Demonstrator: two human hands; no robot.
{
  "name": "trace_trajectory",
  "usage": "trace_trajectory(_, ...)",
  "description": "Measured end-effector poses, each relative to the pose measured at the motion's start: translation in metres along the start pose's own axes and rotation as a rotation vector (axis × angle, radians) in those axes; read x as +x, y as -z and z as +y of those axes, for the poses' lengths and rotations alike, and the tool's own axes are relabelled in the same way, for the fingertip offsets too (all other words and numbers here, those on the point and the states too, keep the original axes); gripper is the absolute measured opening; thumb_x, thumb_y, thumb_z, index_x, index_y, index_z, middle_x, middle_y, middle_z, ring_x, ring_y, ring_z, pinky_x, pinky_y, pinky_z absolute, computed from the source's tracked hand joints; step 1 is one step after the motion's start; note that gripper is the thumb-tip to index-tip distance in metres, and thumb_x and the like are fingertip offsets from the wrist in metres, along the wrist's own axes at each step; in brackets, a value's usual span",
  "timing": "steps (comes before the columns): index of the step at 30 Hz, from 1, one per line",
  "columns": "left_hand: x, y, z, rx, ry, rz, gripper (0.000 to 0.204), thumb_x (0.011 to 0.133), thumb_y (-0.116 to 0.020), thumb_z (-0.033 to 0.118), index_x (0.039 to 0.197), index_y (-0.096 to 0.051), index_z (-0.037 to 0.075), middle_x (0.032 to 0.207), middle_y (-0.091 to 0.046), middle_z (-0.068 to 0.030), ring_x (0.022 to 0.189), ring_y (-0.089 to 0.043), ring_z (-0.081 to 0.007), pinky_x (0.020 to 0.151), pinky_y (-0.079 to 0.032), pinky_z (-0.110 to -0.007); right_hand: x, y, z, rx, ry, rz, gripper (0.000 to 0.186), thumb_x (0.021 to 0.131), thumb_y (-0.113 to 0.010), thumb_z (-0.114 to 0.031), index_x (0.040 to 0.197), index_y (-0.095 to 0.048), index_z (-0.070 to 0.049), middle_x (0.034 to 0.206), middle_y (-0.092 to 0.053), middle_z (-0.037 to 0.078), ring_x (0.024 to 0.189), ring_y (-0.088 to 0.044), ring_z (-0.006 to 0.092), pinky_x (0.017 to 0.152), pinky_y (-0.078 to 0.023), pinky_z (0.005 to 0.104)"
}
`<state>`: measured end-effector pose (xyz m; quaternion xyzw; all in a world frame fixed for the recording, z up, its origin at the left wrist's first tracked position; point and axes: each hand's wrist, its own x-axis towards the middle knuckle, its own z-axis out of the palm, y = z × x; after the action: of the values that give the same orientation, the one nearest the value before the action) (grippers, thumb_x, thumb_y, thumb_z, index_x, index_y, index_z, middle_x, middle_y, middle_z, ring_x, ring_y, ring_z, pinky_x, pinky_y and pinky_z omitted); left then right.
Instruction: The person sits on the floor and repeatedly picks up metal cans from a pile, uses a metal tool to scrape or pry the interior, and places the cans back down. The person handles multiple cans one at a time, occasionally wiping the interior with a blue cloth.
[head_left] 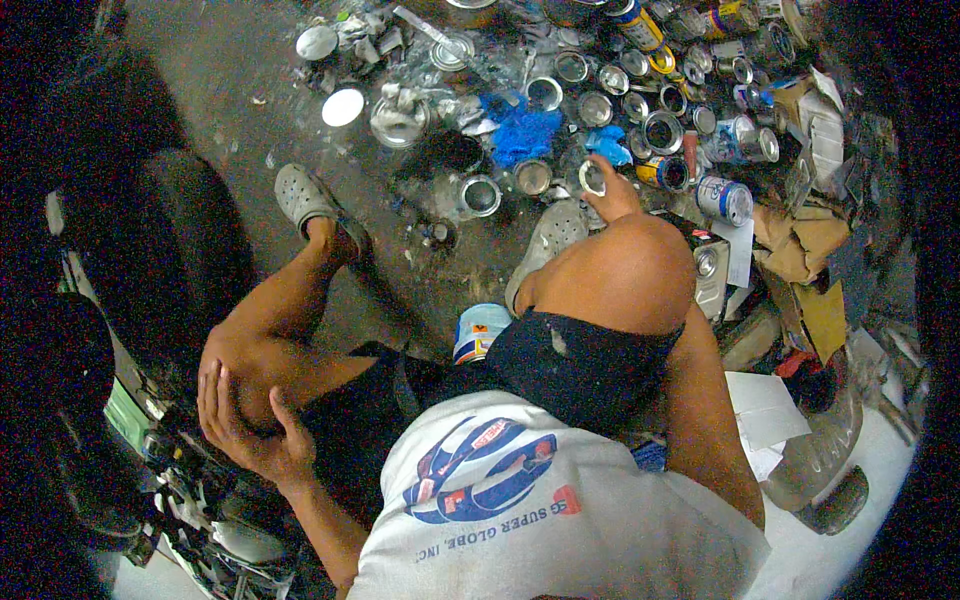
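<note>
My left hand [255, 425] rests on my bent left knee, fingers spread and holding nothing. My right hand [612, 192] reaches down past my right knee to the floor, its thumb and finger closed at the pale rim of a small open can [592, 178]. Most of that can's body is hard to make out. Just beyond it lies a crumpled bright blue piece [608, 145], with a larger blue clump [524, 132] to its left. Close by stand an open can with a brownish inside [533, 177] and another with a shiny rim [481, 195].
Several used cans [662, 131] crowd the floor ahead and to the right. A round white lid [343, 107] lies farther left. Torn cardboard [795, 245] and white paper [765, 415] are on my right. A light blue can [481, 332] stands between my legs.
</note>
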<state>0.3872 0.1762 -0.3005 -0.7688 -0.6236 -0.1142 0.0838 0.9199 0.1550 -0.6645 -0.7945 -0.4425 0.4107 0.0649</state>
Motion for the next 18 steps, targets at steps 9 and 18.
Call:
trace_trajectory(9,-0.006,0.005,-0.001,-0.055,-0.108,0.112,0.048,0.097,-0.082,0.021,0.141,-0.068,0.007,0.145,-0.071,-0.0128,0.14,-0.061,-0.0363,0.125,-0.041,-0.054,-0.058,0.106,0.02,0.244,0.178,-0.106,0.092,0.079,-0.094,-0.007,0.159,-0.052,-0.021,0.146,-0.068,0.014,0.139,-0.063,0.0332,0.117,-0.05,0.0436)
trace_trajectory(18,0.049,-0.063,0.147,-0.972,-0.316,-0.324,0.07,0.09,-0.088,0.022,0.153,-0.06,0.007,0.153,-0.064,-0.0188,0.143,-0.057,-0.0427,0.125,-0.041,-0.051,-0.179,0.221,-0.204,-0.231,0.623,0.139,0.074,0.084,-0.089,-0.02,0.152,-0.061,-0.011,0.149,-0.068,0.017,0.14,-0.065,0.0374,0.118,-0.051,0.0464)
